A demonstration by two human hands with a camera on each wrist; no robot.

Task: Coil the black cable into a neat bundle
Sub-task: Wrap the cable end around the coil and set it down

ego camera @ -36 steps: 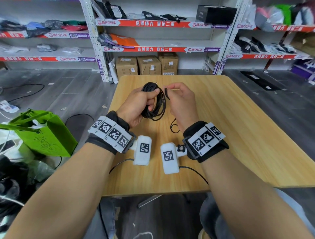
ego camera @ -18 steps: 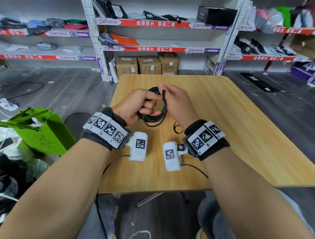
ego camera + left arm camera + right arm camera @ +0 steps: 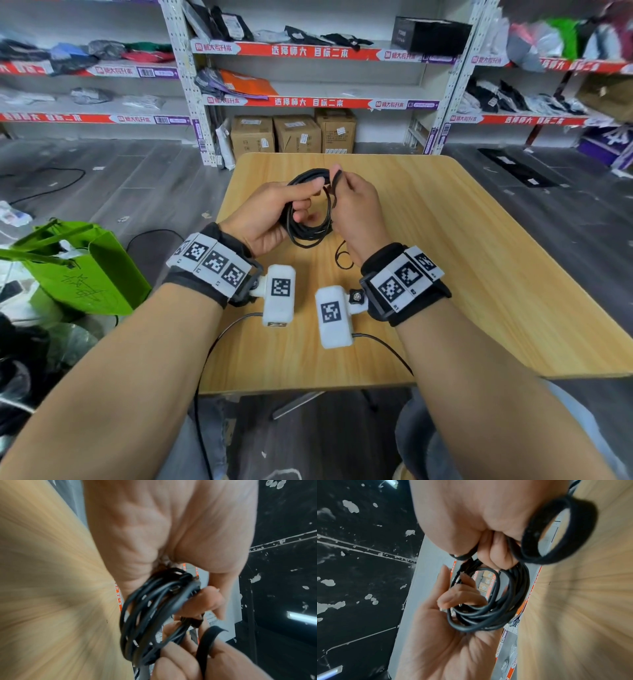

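Observation:
The black cable (image 3: 310, 228) is wound in several loops above the wooden table (image 3: 452, 274). My left hand (image 3: 274, 216) grips one side of the coil, fingers curled through it. My right hand (image 3: 356, 209) is tight against the other side and pinches a flat black strap (image 3: 337, 178) at the coil's top. In the left wrist view the coil (image 3: 145, 615) hangs from the palm, the strap (image 3: 205, 641) beside it. The right wrist view shows the strap (image 3: 556, 534) looping out of my right hand (image 3: 471, 513), above the coil (image 3: 488, 615) resting in my left hand (image 3: 445, 649). A short loop (image 3: 342, 258) hangs below my right wrist.
Shelving with parcels and cardboard boxes (image 3: 291, 135) stands beyond the table's far edge. A green bag (image 3: 85, 270) sits on the floor to the left. Thin grey leads (image 3: 383, 342) run from the wrist cameras over the table's near edge.
My right hand has closed in against the coil and carried the strap up to its top. My left hand has kept its grip on the coil and turned slightly.

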